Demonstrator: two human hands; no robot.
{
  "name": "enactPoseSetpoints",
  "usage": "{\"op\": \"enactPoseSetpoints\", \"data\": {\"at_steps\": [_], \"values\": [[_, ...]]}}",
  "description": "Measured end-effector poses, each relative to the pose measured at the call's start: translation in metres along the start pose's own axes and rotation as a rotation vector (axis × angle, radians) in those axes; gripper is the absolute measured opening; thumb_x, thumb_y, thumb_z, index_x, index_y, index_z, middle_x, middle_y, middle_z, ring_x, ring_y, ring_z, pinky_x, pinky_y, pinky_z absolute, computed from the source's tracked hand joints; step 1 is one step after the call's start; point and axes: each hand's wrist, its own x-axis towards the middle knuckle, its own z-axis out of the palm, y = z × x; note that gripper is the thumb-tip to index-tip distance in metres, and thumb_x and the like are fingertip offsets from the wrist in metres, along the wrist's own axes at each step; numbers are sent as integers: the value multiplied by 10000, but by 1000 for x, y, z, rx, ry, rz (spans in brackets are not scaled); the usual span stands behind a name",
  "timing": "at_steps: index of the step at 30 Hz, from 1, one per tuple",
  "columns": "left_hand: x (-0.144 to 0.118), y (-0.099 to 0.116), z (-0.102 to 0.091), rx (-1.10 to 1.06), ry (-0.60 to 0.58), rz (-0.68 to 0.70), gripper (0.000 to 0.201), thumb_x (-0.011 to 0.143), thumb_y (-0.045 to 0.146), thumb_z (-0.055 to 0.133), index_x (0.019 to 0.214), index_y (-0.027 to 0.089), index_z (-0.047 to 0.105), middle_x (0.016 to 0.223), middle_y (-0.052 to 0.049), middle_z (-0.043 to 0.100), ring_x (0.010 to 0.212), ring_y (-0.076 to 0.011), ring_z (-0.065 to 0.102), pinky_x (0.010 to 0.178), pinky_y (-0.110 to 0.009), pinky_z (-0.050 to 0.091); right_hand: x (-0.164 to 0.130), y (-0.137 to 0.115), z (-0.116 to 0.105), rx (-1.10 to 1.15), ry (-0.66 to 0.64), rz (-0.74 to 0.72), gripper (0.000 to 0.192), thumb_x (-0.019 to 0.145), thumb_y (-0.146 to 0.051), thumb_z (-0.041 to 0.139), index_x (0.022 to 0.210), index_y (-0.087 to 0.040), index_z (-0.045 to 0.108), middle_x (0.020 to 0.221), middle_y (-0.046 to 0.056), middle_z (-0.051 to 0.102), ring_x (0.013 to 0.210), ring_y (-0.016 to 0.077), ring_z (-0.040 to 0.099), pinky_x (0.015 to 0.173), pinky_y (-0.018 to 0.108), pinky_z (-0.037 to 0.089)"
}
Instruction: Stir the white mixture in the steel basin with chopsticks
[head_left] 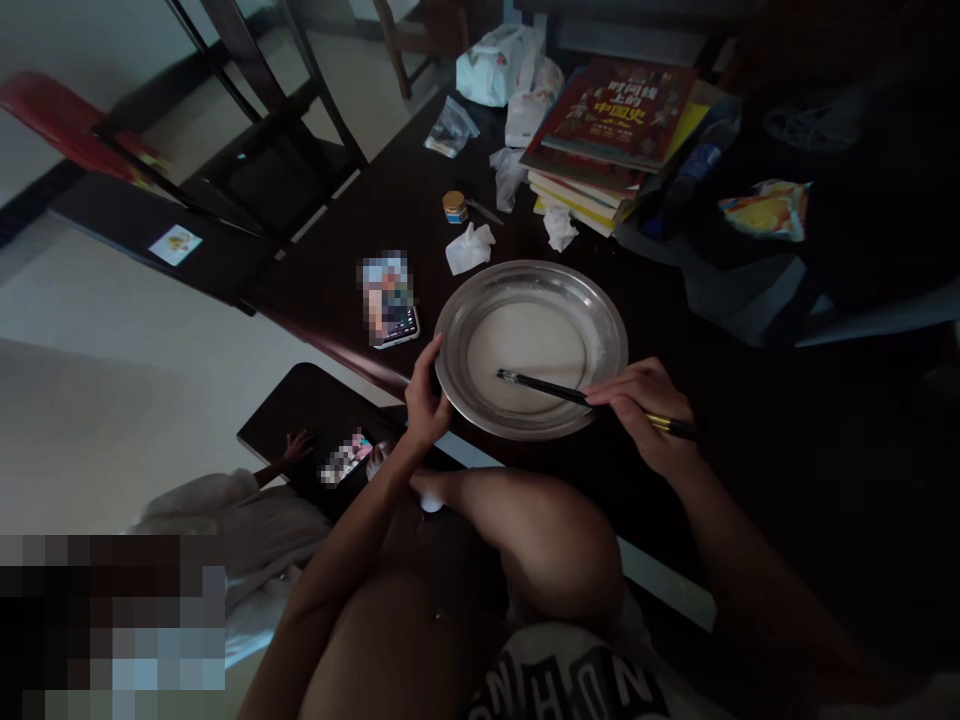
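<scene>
A round steel basin (531, 427) sits near the table's edge with a smooth whitish layer (525, 335) inside; I cannot tell whether that is liquid or powder. My left hand (427, 400) grips the basin's left rim, thumb up against its side. In my right hand (651, 415) is a slim black pen (547, 386) with a gold band near its back end. It slants over the basin, its clear-looking tip pointing left above the whitish layer. Whether the tip touches the layer is not clear.
On the dark table (322, 270) lie a phone (390, 300), crumpled tissues (470, 248), a small gold-lidded jar (454, 207), stacked books (615, 115), plastic bags (495, 65) and a snack packet (769, 210). Another person's hand (298, 447) rests on a bench beside a second phone (346, 460).
</scene>
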Motion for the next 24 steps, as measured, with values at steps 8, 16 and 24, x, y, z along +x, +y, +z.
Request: {"op": "enactPoseSetpoints", "data": {"at_steps": [8, 16, 24], "values": [[0, -1, 0, -16, 6, 6, 654, 991, 569, 546, 1552, 267, 401, 1489, -152, 585, 1359, -299, 598, 1136, -486, 506, 1, 0, 0, 29, 38, -12, 275, 1013, -175, 514, 1013, -302, 758, 946, -8, 827, 830, 179, 725, 777, 411, 484], [1, 1, -1, 21, 4, 6, 661, 989, 591, 531, 1547, 260, 406, 1464, -159, 603, 1341, -302, 613, 1098, -476, 540, 0, 1, 0, 0, 77, 22, 283, 1020, -228, 501, 959, -305, 766, 906, -10, 826, 806, 197, 718, 771, 429, 495], [2, 2, 0, 26, 27, -1, 624, 994, 557, 542, 1526, 250, 436, 1446, -164, 615, 1339, -293, 618, 1097, -478, 552, 0, 0, 0, -33, 24, 12, 249, 1006, -237, 538, 967, -318, 769, 979, -17, 830, 852, 199, 732, 792, 438, 496]]}}
